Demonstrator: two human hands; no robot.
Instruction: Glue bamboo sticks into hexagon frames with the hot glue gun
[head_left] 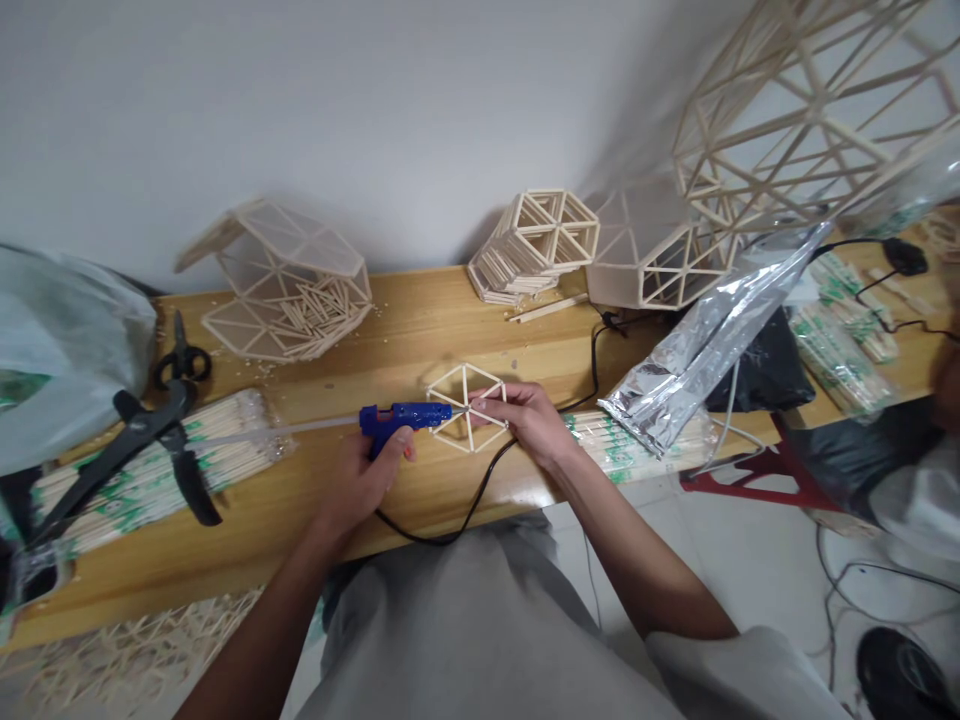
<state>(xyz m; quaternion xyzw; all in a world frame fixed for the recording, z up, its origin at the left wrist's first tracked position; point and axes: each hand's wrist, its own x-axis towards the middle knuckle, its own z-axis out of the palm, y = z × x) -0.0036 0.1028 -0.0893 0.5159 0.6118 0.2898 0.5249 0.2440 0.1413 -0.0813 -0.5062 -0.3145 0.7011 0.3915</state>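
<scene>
My left hand [375,470] is wrapped round the handle of a blue hot glue gun [409,414], whose nozzle points right. A long translucent glue stick [315,425] sticks out of its back end. The nozzle tip meets the middle of a small hexagonal frame of wooden sticks [470,440], with spokes running to its centre. My right hand [525,418] grips the frame at its right side, the fingers pinching near the hub. The glue gun's black cord [480,490] loops below the frame.
Behind stand a stack of hexagonal frames [536,240] and a hexagonal box of short sticks [289,290]. Scissors [180,358], a black cutter [161,430] and packed sticks [240,430] lie left. A silver foil bag [712,340] and a big stick lattice [810,120] are right.
</scene>
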